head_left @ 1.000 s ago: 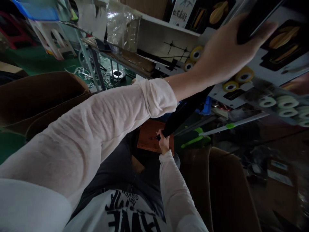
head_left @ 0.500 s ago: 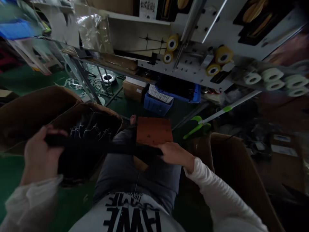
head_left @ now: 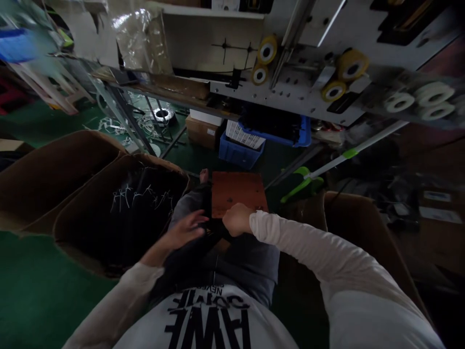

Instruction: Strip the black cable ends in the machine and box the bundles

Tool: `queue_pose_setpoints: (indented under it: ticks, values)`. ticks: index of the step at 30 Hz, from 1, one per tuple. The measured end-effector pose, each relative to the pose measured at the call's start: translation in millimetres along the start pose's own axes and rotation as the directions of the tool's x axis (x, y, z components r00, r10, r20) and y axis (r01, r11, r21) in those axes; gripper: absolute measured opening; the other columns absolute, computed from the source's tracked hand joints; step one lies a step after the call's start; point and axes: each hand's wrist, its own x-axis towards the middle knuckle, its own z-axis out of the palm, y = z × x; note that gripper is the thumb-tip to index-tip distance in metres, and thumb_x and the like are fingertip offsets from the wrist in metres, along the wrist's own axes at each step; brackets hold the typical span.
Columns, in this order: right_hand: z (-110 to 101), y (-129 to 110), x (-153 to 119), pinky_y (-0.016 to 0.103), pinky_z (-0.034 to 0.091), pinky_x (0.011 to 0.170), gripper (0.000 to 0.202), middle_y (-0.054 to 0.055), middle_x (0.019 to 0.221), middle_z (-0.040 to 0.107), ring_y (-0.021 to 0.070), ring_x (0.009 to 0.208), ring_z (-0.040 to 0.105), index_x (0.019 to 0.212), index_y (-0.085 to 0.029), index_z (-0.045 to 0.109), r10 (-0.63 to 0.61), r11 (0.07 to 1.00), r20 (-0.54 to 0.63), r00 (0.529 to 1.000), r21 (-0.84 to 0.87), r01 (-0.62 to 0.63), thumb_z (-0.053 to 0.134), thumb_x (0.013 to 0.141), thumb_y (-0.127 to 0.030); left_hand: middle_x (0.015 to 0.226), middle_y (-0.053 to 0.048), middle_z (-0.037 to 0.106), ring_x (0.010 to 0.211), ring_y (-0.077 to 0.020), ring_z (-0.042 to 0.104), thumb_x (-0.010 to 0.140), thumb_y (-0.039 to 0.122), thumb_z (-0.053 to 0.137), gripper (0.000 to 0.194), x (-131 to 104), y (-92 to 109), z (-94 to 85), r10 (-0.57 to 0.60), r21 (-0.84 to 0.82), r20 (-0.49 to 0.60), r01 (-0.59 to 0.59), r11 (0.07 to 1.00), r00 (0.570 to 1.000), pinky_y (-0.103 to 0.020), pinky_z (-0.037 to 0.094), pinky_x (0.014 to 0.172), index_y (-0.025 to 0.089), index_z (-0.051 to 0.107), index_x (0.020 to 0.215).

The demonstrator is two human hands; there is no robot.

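My right hand point(head_left: 238, 220) is closed around a dark black strap point(head_left: 217, 227) at the near edge of an orange-brown board point(head_left: 238, 191). Dark folds of the strap hang over my lap; its exact shape is hard to make out in the low light. Just left of it, my left hand point(head_left: 183, 231) has its fingers stretched out and slightly blurred, close to the strap. On the left stands a cardboard box point(head_left: 78, 249) holding dark bundles point(head_left: 127, 218) tied with thin white ties.
A second cardboard box point(head_left: 363, 228) is at my right. Ahead, blue bins point(head_left: 240, 155) lie under a workbench with yellow rollers point(head_left: 267, 50). A green-and-white pole point(head_left: 350, 154) leans at the right. Scraps litter the floor behind the bench leg point(head_left: 127, 116).
The black strap was stretched between both hands. My left hand has let go of its far end and moved right toward my right hand; the strap is now gathered over my lap.
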Motion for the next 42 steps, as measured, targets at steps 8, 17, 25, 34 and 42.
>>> queue_pose_setpoints:
  ticks: [8,17,25,34,42]
  values:
    - [-20,10,17,0.039,0.05,0.074,0.037,0.014,0.102,0.068,0.0311,0.093,0.064,0.094,-0.016,0.07,0.082,0.996,0.153,0.985,-0.038,-0.077,0.075,0.059,-0.026,0.073,-0.004,0.062,0.062,-0.0136,0.057,0.066,0.034,0.069,0.039,65,6,85.8,-0.078,0.21,0.143,0.046,0.977,0.987,-0.027,0.046,0.062,0.009,0.058,0.094]
    - [11,96,-22,0.035,0.048,0.085,0.056,0.009,0.127,0.054,0.0213,0.102,0.058,0.133,-0.025,0.041,0.186,0.806,-0.798,0.573,0.458,0.376,0.058,0.082,-0.038,0.057,0.006,0.043,0.045,-0.0037,0.036,0.072,0.037,0.066,0.036,66,12,49.1,-0.172,-0.276,0.295,0.256,0.926,0.94,-0.018,0.033,0.046,0.011,0.055,0.095]
    - [49,51,13,0.031,0.051,0.072,0.041,0.007,0.103,0.061,0.0168,0.082,0.06,0.126,-0.024,0.047,0.547,0.602,-0.772,0.322,0.631,0.49,0.053,0.086,-0.028,0.057,0.005,0.044,0.045,-0.0039,0.037,0.07,0.034,0.07,0.034,66,5,44.7,-0.212,-0.376,0.32,0.329,0.866,0.923,-0.019,0.035,0.046,0.013,0.053,0.089]
    - [43,50,19,0.03,0.051,0.069,0.042,0.007,0.102,0.061,0.0185,0.089,0.059,0.125,-0.025,0.049,0.518,0.595,-0.774,0.365,0.632,0.496,0.056,0.084,-0.027,0.057,0.005,0.046,0.044,-0.005,0.04,0.069,0.036,0.071,0.039,64,6,45.1,-0.216,-0.354,0.327,0.331,0.875,0.92,-0.021,0.036,0.047,0.013,0.052,0.093]
    - [45,51,21,0.028,0.052,0.068,0.033,0.005,0.106,0.06,0.0149,0.08,0.06,0.113,-0.024,0.056,0.516,0.585,-0.783,0.348,0.618,0.525,0.06,0.08,-0.022,0.058,0.005,0.046,0.046,-0.0057,0.042,0.07,0.035,0.072,0.041,64,8,45.3,-0.208,-0.357,0.361,0.34,0.87,0.909,-0.021,0.037,0.048,0.012,0.053,0.098]
